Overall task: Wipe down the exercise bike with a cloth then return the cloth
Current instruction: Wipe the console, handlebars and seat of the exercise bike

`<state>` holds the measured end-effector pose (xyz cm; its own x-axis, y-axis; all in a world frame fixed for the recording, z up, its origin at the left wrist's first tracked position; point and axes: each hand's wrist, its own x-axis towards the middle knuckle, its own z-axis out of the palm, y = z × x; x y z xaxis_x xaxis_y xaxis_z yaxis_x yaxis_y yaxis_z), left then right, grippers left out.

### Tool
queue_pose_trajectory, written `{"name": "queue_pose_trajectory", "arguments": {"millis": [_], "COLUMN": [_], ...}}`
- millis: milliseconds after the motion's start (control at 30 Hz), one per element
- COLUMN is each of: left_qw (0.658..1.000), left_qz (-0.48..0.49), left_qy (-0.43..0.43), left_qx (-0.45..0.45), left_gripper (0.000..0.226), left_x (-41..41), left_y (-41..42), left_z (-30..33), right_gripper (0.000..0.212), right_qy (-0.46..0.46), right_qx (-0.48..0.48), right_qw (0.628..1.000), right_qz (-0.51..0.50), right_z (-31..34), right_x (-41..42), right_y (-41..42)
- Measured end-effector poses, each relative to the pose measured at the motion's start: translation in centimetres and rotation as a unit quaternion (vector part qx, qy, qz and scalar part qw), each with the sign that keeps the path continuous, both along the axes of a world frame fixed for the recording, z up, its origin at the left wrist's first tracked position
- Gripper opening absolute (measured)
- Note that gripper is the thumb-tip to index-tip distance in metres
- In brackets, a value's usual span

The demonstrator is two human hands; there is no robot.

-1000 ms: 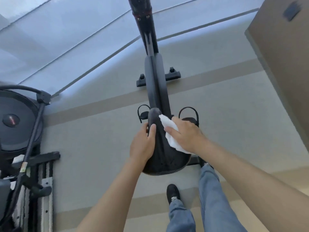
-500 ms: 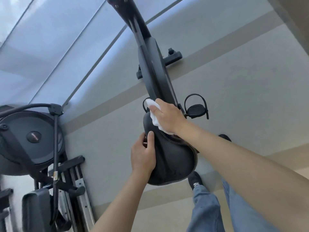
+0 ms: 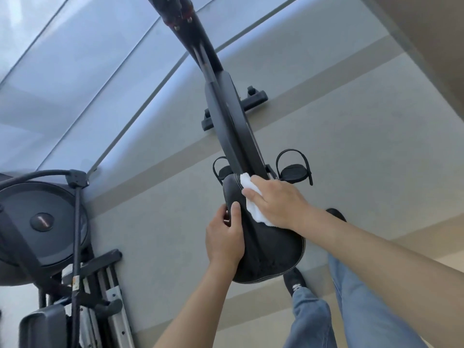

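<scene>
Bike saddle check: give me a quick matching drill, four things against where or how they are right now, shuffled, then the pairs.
Things
1. white cloth
2. left hand
3. right hand
4. right pedal

States
A. grips the saddle's left edge, thumb on top
B. presses flat on the cloth
C. lies on the saddle near its narrow front, under a hand
D. sits beyond the saddle, strap looped over it, untouched

Pairs: 1-C, 2-A, 3-B, 4-D
</scene>
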<state>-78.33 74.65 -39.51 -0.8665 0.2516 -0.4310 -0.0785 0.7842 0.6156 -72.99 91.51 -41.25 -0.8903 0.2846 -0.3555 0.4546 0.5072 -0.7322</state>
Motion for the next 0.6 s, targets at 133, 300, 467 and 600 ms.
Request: {"name": "queue_pose_trajectory", "arguments": {"millis": [133, 300, 467, 600], "left_qw": [1.000, 1.000, 1.000, 1.000], "left_qz": [0.002, -0.007, -0.004, -0.008], "left_qy": [0.001, 0.000, 0.003, 0.004], "left_qx": [0.003, 0.001, -0.002, 0.002], "left_gripper": [0.053, 0.055, 0.055, 0.054], "left_x": [0.0, 0.0, 0.0, 0.1], "left_y": [0.1, 0.1, 0.0, 0.0], "left_z": [0.2, 0.1, 0.1, 0.0], "right_gripper": [0.030, 0.024, 0.026, 0.033], "right_qy": [0.006, 0.004, -0.006, -0.033], "right_qx": [-0.062, 0.077, 0.041, 0.064], "right_qw": [0.995, 0.997, 0.997, 0.995], "right_qz": [-0.075, 0.027, -0.058, -0.072], "right_z": [0.1, 1.1, 1.8, 1.2], "right_x": [-2.3, 2.8, 9.5, 7.0], "right_y": [-0.4, 0.0, -0.4, -0.6]}}
